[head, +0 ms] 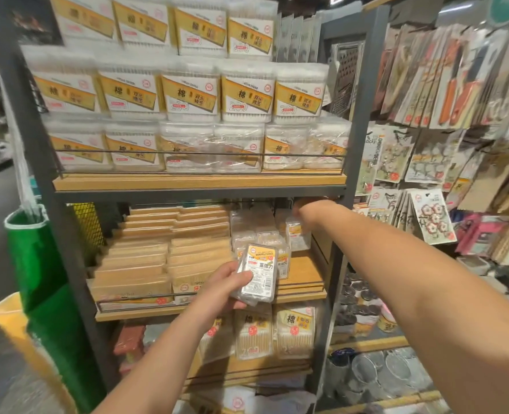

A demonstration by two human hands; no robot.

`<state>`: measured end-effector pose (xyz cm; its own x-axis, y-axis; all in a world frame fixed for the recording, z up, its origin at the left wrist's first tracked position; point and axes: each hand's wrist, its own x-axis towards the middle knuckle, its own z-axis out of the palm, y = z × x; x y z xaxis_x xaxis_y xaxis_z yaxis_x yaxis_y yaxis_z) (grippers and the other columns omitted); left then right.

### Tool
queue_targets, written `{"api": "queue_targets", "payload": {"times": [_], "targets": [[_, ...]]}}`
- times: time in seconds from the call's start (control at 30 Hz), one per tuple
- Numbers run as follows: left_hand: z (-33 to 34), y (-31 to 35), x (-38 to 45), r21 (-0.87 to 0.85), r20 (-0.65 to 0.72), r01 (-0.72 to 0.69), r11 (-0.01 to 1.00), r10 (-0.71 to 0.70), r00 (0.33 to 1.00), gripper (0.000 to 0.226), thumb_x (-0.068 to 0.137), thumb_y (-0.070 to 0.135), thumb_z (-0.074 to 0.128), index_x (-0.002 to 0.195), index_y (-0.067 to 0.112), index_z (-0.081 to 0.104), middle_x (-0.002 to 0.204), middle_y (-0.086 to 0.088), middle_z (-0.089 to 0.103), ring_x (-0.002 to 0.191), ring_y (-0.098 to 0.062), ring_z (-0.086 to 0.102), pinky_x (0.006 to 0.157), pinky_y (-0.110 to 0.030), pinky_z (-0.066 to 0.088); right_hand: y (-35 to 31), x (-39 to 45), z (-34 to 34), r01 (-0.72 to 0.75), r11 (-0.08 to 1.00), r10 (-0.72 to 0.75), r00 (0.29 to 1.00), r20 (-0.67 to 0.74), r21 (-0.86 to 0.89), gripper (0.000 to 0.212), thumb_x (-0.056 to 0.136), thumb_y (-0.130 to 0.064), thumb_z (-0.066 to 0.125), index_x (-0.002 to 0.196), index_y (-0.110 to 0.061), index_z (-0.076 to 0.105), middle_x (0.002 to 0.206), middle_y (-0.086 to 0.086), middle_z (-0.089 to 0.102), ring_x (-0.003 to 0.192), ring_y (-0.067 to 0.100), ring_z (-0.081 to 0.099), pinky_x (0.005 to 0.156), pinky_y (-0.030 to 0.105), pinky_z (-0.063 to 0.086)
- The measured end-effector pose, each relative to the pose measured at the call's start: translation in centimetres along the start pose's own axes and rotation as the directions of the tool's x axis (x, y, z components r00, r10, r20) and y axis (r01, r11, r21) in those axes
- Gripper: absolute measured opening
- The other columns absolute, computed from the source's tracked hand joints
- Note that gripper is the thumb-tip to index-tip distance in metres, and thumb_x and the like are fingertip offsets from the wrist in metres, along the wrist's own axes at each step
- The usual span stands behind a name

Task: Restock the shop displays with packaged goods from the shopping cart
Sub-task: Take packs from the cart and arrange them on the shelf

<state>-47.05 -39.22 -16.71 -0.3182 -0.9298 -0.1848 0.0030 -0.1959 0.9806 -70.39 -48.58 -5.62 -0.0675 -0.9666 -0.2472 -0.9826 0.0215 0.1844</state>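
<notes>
My left hand (223,283) holds a clear dental floss pack (259,274) with an orange and white label, in front of the middle shelf (301,273). My right hand (308,209) reaches deep into that shelf at the right, just under the upper shelf board, touching a small clear pack (298,233) that stands at the back; its fingers are mostly hidden. More floss packs (256,237) are stacked between the two hands.
Cotton swab boxes (187,94) fill the upper shelf. Flat tan packs (154,255) fill the middle shelf's left. Swab bags (295,333) sit below. Hanging goods (435,85) crowd the right. A green bag (38,264) hangs left, by a yellow bin (11,321).
</notes>
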Motion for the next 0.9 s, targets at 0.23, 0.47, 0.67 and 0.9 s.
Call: {"api": "queue_targets", "payload": {"times": [0.23, 0.47, 0.67, 0.9], "targets": [[0.2, -0.4, 0.1, 0.021, -0.014, 0.002, 1.000, -0.002, 1.000, 0.032, 0.092, 0.022, 0.064, 0.124, 0.021, 0.060, 0.104, 0.002, 0.076, 0.089, -0.016, 0.073, 0.071, -0.029, 0.055, 0.1, 1.9, 2.1, 0.025, 0.997, -0.026, 0.999, 0.024, 0.071, 0.044, 0.092, -0.011, 0.060, 0.136, -0.008, 0.051, 0.135, 0.011, 0.055, 0.128, 0.029, 0.050, 0.105, 0.038, 0.042], [0.8, -0.6, 0.3, 0.019, -0.009, 0.015, 1.000, -0.015, 1.000, 0.028, 0.093, 0.021, 0.062, 0.121, 0.023, 0.061, 0.105, 0.000, 0.076, 0.093, -0.019, 0.072, 0.080, -0.035, 0.056, -0.7, 2.6, 5.0, 0.042, 0.994, -0.030, 0.993, -0.111, 0.105, 0.032, 0.089, -0.005, 0.062, 0.120, -0.008, 0.059, 0.115, 0.010, 0.062, 0.107, 0.027, 0.060, 0.091, 0.035, 0.051], [0.7, -0.9, 0.2, 0.006, -0.030, 0.022, 1.000, -0.021, 0.999, 0.033, 0.093, 0.023, 0.063, 0.125, 0.024, 0.060, 0.107, 0.001, 0.075, 0.092, -0.017, 0.072, 0.073, -0.030, 0.054, -0.7, 2.6, 4.4, 0.036, 0.991, -0.022, 0.994, -0.106, 0.129, 0.032, 0.091, -0.007, 0.061, 0.123, -0.006, 0.059, 0.110, 0.009, 0.061, 0.105, 0.027, 0.061, 0.089, 0.034, 0.051], [1.5, -0.5, 1.4, -0.120, -0.012, 0.037, 0.992, -0.038, 0.999, 0.034, 0.090, 0.020, 0.067, 0.123, 0.026, 0.060, 0.104, 0.002, 0.076, 0.092, -0.017, 0.072, 0.076, -0.032, 0.054, -0.6, -1.7, 4.0, 0.167, 0.876, -0.033, 0.956, -0.291, 0.452, 0.040, 0.096, -0.018, 0.058, 0.136, -0.015, 0.054, 0.135, 0.006, 0.057, 0.121, 0.023, 0.056, 0.097, 0.032, 0.047]]}}
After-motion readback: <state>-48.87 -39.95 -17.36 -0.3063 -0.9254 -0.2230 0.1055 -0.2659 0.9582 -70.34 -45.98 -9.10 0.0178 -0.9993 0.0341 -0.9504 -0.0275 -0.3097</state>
